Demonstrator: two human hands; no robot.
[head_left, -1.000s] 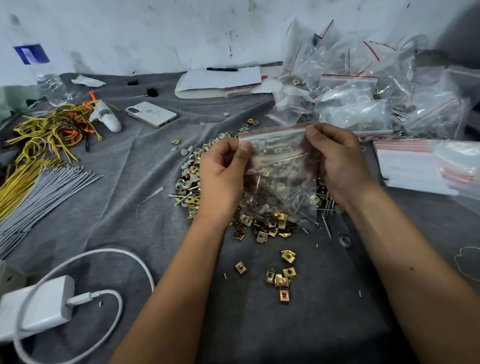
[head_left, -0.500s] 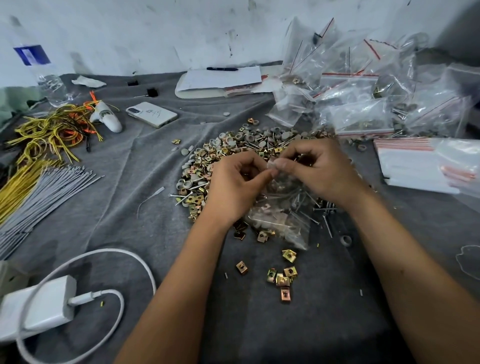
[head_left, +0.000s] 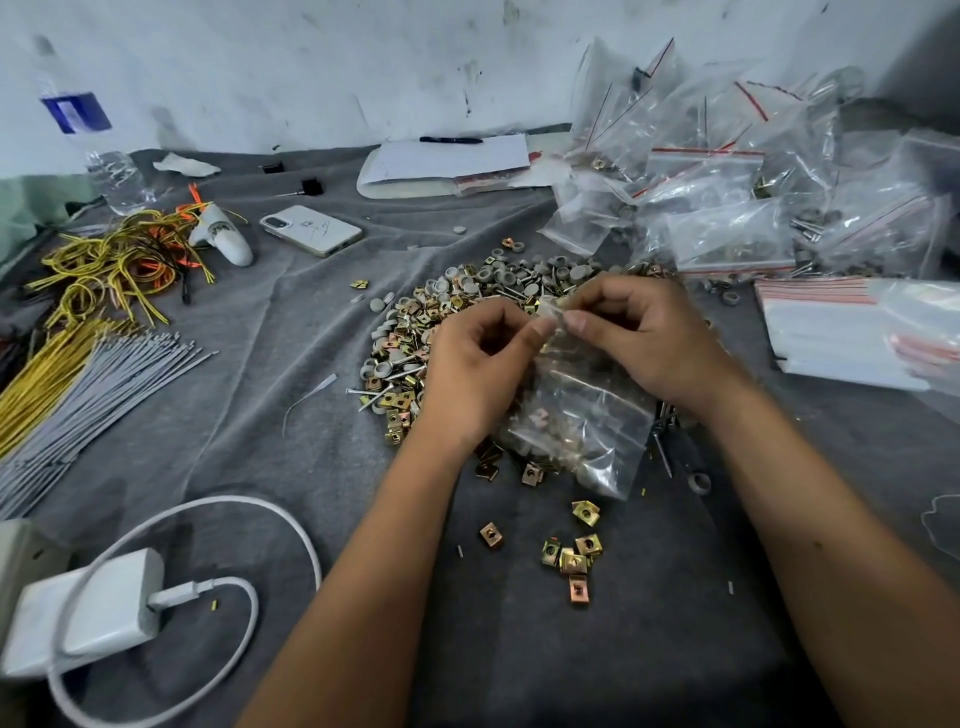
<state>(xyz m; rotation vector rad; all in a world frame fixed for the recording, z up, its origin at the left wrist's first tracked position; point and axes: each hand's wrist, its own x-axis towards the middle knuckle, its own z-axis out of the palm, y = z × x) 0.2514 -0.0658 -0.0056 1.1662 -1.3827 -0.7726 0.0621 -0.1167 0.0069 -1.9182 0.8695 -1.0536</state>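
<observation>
We seem to be sealing the filled bag (head_left: 582, 415), which rests on the near edge of the hardware pile (head_left: 467, 291). Our left hand (head_left: 478, 369) and right hand (head_left: 649, 338) both pinch its mouth. Next we probably need firm pressure along the strip.

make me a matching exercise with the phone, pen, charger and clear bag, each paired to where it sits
Things
1. phone
2. pen
3. charger
4. clear bag

Places
A. pinched at its top between the left hand and the right hand
B. lying on the white paper at the back
C. near left corner, with a white cable plugged in
D. back side up on the grey cloth, between the yellow wires and the pile of parts

Pairs: 1-D, 2-B, 3-C, 4-A
</observation>
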